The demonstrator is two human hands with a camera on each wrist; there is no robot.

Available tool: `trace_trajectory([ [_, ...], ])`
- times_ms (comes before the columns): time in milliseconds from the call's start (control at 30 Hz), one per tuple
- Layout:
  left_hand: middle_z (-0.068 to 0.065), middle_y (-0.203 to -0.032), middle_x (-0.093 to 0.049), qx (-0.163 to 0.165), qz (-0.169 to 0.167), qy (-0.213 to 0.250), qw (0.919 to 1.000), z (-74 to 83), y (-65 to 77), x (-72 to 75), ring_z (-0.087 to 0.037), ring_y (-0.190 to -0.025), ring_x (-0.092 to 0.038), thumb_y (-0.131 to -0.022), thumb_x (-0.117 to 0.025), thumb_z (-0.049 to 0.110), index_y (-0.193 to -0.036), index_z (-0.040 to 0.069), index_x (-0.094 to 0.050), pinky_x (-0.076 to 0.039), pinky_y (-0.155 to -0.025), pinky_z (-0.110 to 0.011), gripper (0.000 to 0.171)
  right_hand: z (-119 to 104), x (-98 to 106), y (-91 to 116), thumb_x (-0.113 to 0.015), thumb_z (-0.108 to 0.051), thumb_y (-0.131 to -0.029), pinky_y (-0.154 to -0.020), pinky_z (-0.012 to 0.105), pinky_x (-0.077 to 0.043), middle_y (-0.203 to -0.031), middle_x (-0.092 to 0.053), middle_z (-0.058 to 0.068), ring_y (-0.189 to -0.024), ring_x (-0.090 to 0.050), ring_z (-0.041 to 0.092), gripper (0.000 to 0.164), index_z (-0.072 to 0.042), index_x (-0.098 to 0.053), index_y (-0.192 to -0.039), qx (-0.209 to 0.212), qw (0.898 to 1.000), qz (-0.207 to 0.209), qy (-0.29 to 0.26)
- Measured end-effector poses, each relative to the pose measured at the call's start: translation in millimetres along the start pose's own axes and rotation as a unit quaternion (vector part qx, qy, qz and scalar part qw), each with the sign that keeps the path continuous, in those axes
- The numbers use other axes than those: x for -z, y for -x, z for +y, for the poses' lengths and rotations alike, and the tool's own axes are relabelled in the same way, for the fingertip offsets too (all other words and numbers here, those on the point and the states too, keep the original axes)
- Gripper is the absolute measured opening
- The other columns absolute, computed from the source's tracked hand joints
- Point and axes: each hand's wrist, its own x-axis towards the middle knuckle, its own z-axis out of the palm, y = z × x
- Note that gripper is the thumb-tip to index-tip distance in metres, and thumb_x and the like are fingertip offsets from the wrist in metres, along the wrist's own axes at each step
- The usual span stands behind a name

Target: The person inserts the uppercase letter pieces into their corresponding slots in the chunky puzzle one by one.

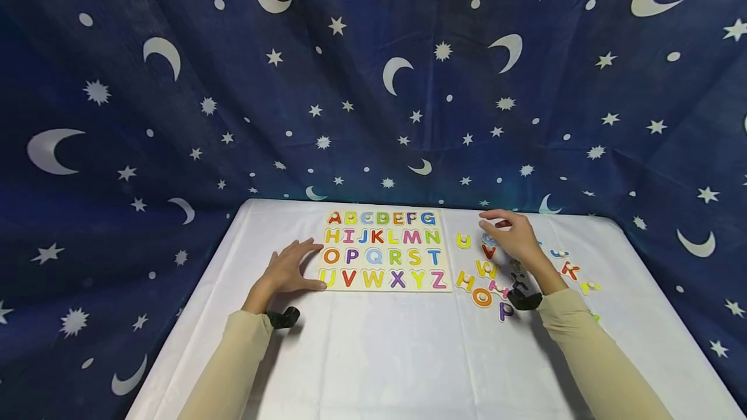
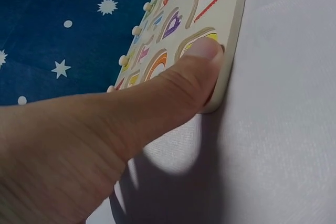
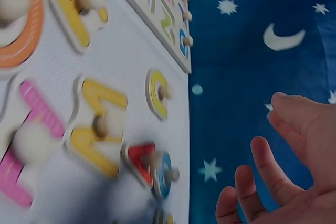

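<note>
A wooden alphabet board [image 1: 385, 266] lies flat on the white-covered table, printed with letters A to Z. My left hand [image 1: 288, 269] is at its left edge, fingers spread. In the left wrist view, the thumb [image 2: 173, 85] presses on the board's corner, over a yellow letter. My right hand [image 1: 513, 236] hovers above the loose knobbed letters, its fingers loosely bent and apart, holding nothing in the right wrist view. Nearest to it are a blue letter piece [image 3: 164, 174], a red V [image 1: 489, 251] and a yellow U [image 1: 463, 241].
More loose letters lie right of the board: a yellow W [image 1: 486, 269], yellow H [image 1: 465, 281], orange O [image 1: 482, 297], purple P [image 1: 505, 311] and red K [image 1: 570, 270]. Several knobs stand up along the board's top row. A dark blue star-patterned cloth [image 1: 362, 115] hangs behind the table.
</note>
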Motion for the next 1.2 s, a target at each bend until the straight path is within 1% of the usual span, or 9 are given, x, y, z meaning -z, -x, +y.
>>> trace_trajectory([
  [133,-0.017,-0.165,-0.033,0.000,-0.001,0.013,0.9999,-0.4,0.3,0.0,-0.045,-0.154,-0.019,-0.071,-0.092,0.049,-0.153,0.018,-0.048,-0.004,-0.115,-0.078,0.098,6.0,13.4,15.9,-0.065,-0.038,-0.102,-0.091,0.046,-0.048,-0.138,-0.061,0.019,-0.116,-0.058,0.038,0.045,-0.007,-0.066,-0.134,0.009,1.000,0.010,-0.009],
  [233,-0.018,-0.165,-0.032,-0.007,0.000,0.022,0.9997,-1.9,-0.1,-0.7,-0.045,-0.154,-0.018,-0.071,-0.092,0.048,-0.154,0.017,-0.048,-0.002,-0.114,-0.079,0.099,11.3,21.4,25.7,-0.064,-0.040,-0.102,-0.088,0.042,-0.048,-0.136,-0.063,0.019,-0.116,-0.058,0.038,0.046,-0.007,-0.066,-0.135,0.011,1.000,0.016,-0.003],
  [433,-0.017,-0.166,-0.031,-0.014,-0.004,0.031,0.9994,-4.4,-2.3,-0.8,-0.046,-0.154,-0.016,-0.072,-0.092,0.047,-0.155,0.018,-0.044,-0.001,-0.114,-0.080,0.100,22.6,30.8,38.6,-0.064,-0.043,-0.102,-0.088,0.042,-0.047,-0.134,-0.065,0.017,-0.117,-0.058,0.036,0.046,-0.009,-0.067,-0.134,-0.008,1.000,0.027,-0.005],
  [567,-0.018,-0.166,-0.030,-0.019,-0.009,0.026,0.9995,-4.0,-2.1,-0.4,-0.046,-0.154,-0.016,-0.073,-0.091,0.047,-0.156,0.018,-0.044,-0.001,-0.113,-0.080,0.100,25.7,36.5,45.0,-0.063,-0.042,-0.102,-0.089,0.041,-0.045,-0.135,-0.063,0.019,-0.118,-0.056,0.036,0.047,-0.008,-0.067,-0.134,-0.023,0.999,0.035,-0.008],
  [667,-0.017,-0.166,-0.030,-0.017,-0.013,0.026,0.9994,-4.1,-1.4,-0.4,-0.045,-0.155,-0.014,-0.073,-0.091,0.047,-0.156,0.018,-0.045,0.000,-0.114,-0.079,0.098,28.0,39.8,50.7,-0.064,-0.041,-0.102,-0.086,0.034,-0.046,-0.136,-0.061,0.019,-0.117,-0.056,0.033,0.047,-0.007,-0.066,-0.134,-0.028,0.999,0.042,-0.006],
  [833,-0.017,-0.166,-0.029,-0.015,-0.011,0.027,0.9995,-5.7,-1.0,0.6,-0.046,-0.155,-0.014,-0.074,-0.091,0.046,-0.156,0.018,-0.045,0.001,-0.114,-0.079,0.098,31.9,43.2,57.4,-0.063,-0.046,-0.101,-0.074,0.017,-0.047,-0.135,-0.061,0.015,-0.111,-0.055,0.020,0.049,-0.010,-0.067,-0.135,-0.033,0.998,0.050,0.001],
  [900,-0.018,-0.166,-0.029,-0.016,-0.010,0.026,0.9995,-5.8,-1.3,0.8,-0.046,-0.154,-0.014,-0.074,-0.091,0.047,-0.156,0.018,-0.045,0.000,-0.114,-0.079,0.098,33.0,44.3,59.3,-0.063,-0.047,-0.101,-0.071,0.015,-0.047,-0.135,-0.061,0.014,-0.109,-0.054,0.017,0.050,-0.011,-0.067,-0.135,-0.035,0.998,0.049,0.002],
  [1100,-0.018,-0.166,-0.030,-0.018,-0.007,0.027,0.9994,-4.7,-2.3,0.3,-0.046,-0.154,-0.015,-0.074,-0.091,0.047,-0.155,0.018,-0.046,0.000,-0.114,-0.079,0.097,38.6,44.6,62.9,-0.063,-0.048,-0.101,-0.075,0.015,-0.046,-0.138,-0.061,0.015,-0.110,-0.053,0.015,0.051,-0.011,-0.067,-0.136,-0.042,0.998,0.043,0.005],
  [1200,-0.018,-0.166,-0.030,-0.017,-0.008,0.028,0.9994,-4.7,-1.9,-0.8,-0.047,-0.154,-0.015,-0.074,-0.091,0.046,-0.155,0.017,-0.047,-0.001,-0.114,-0.079,0.097,41.4,44.2,63.8,-0.063,-0.048,-0.101,-0.072,0.016,-0.047,-0.137,-0.061,0.015,-0.109,-0.053,0.014,0.051,-0.010,-0.066,-0.136,-0.049,0.998,0.041,0.000],
])
